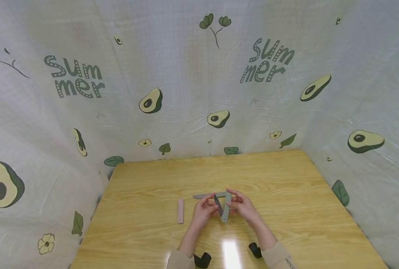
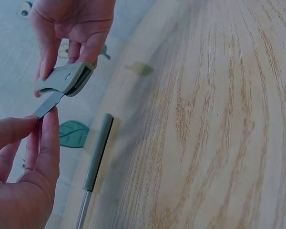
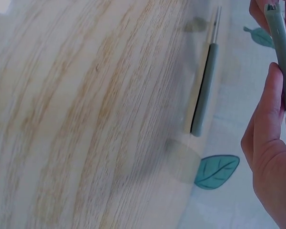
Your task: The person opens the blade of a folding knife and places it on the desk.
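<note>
Both hands hold a grey-green folding knife (image 1: pixel 226 210), its blade (image 1: pixel 218 206) swung partly out from the handle. The left hand (image 1: pixel 202 213) pinches the blade between thumb and fingers, as the left wrist view shows closely. Thumb and fingers of the right hand (image 1: pixel 243 207) grip the handle (image 2: pixel 63 79). Just beyond the hands, a second grey-green folding knife (image 3: pixel 205 90) lies unfolded on the table, blade pointing left in the head view. Left of the left hand, a pink folding knife (image 1: pixel 181 211) lies folded; its blade is not visible.
The light wooden table (image 1: pixel 145 179) reaches a hanging white cloth (image 1: pixel 182 138) printed with avocados and leaves, at the back and both sides. Black devices (image 1: pixel 203 260) sit by the wrists. Light glares off the table's near part.
</note>
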`<state>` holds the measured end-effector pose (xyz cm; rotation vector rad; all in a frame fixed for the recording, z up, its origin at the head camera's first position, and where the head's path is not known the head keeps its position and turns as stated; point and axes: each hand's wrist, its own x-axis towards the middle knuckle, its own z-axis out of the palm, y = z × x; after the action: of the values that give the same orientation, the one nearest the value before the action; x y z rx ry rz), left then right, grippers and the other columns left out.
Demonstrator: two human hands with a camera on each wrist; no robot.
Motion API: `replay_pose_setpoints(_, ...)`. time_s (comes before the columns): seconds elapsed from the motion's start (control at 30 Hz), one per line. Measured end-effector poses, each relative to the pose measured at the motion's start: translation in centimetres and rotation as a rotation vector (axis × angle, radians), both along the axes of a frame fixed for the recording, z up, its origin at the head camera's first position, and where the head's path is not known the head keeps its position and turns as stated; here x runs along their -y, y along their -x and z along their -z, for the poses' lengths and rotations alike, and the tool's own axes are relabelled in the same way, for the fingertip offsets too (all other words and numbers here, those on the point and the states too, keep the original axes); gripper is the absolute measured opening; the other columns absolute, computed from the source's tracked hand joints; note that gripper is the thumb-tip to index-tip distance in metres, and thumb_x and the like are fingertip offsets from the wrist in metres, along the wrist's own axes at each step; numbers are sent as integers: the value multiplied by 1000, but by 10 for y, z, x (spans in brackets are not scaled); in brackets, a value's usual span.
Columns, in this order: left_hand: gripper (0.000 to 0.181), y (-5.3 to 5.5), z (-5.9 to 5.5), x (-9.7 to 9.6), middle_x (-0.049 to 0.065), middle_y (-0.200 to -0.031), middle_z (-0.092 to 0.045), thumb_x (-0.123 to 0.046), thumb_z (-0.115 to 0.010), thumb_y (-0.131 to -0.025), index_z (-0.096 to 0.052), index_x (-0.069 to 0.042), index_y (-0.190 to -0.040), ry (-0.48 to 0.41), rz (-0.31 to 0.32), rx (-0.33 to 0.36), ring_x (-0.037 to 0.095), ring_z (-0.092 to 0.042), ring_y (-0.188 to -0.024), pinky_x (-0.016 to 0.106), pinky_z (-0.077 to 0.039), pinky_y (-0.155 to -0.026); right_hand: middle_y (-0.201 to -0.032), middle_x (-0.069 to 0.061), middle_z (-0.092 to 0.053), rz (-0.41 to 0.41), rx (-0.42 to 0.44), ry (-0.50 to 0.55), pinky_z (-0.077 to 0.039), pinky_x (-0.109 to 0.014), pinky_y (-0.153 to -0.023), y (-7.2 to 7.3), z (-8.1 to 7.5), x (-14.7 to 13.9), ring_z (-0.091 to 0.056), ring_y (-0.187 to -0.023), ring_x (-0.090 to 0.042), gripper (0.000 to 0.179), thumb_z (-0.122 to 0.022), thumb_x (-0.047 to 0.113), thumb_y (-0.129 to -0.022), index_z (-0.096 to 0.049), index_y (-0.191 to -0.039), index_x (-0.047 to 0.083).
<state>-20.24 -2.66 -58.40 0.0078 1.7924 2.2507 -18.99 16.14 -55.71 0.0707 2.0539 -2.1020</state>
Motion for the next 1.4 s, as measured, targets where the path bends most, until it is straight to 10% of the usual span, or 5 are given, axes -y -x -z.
replay_pose_setpoints(1.4, 56, -4, 3, 2, 5, -89, -55, 10, -63, -86, -46, 5, -139, -86, -213, 16, 16, -63, -80, 36, -61, -82, -96, -12, -57, 138, 38, 81, -60, -47, -83, 4, 8, -2, -64, -81, -20, 48, -61, -4, -91, -45, -137, -2)
